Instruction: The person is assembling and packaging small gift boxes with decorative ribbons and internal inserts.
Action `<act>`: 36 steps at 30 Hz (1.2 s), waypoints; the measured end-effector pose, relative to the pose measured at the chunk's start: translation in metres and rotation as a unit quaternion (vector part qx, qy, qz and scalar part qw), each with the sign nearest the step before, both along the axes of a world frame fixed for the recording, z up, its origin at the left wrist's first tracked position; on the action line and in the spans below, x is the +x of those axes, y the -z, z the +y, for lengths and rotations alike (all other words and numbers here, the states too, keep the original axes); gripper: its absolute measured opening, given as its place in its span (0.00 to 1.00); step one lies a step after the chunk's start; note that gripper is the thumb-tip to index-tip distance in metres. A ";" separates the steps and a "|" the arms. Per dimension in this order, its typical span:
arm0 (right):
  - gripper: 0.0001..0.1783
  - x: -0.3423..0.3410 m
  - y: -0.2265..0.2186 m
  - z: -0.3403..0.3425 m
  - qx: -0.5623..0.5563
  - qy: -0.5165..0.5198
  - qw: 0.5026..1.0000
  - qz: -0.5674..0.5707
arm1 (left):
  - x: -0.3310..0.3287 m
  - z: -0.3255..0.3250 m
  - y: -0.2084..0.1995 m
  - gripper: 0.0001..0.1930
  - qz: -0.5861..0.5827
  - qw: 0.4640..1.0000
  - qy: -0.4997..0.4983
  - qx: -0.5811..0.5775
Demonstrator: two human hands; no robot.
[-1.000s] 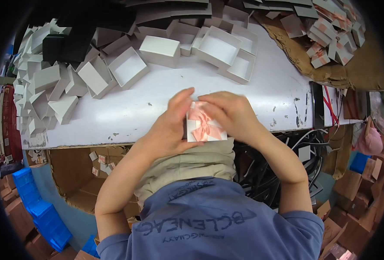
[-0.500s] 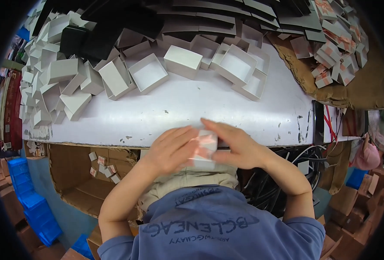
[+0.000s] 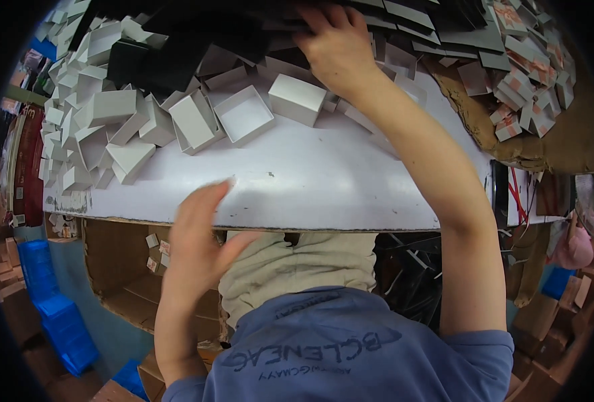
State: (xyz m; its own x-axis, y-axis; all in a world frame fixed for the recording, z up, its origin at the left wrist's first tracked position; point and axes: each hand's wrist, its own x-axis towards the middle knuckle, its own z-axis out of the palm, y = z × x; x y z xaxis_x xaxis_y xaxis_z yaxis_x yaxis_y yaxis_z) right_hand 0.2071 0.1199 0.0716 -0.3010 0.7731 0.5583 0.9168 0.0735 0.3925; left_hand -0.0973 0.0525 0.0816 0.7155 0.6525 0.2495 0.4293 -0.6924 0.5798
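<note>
My left hand (image 3: 202, 231) is over the table's front edge at left of centre, its thumb and fingers apart and slightly blurred, with nothing in it. My right hand (image 3: 340, 50) stretches to the far side of the table, at the stack of black and grey card sheets (image 3: 404, 17). Its fingers are spread, and their tips fade into the dark there, so contact is hard to see. Below its wrist stands a closed-looking white box (image 3: 297, 99). Left of that lies an open white box part (image 3: 245, 115), hollow side up.
White box parts (image 3: 112, 110) pile up on the left of the table (image 3: 277, 194). Finished-looking boxes with pink ribbon (image 3: 511, 84) lie in a cardboard tray (image 3: 474, 127) at right. A carton (image 3: 119, 281) below the table edge holds several small boxes. Blue crates (image 3: 66, 335) stand at lower left.
The small white box with the pink ribbon has left my hands and is out of sight. My left hand moved left; my right hand reached up to the far card sheets.
</note>
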 end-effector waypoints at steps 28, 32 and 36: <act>0.21 -0.011 0.005 -0.177 -0.298 -0.222 0.805 0.463 | 0.067 -0.016 0.076 0.31 -0.093 0.968 0.227 -0.058; 0.18 0.130 0.006 -0.161 -0.070 0.199 0.949 0.232 | 0.039 -0.013 0.061 0.18 0.010 0.975 0.216 0.047; 0.13 0.210 0.020 -0.171 -0.237 0.386 0.884 -0.112 | 0.045 -0.016 0.039 0.19 0.101 0.968 0.221 0.067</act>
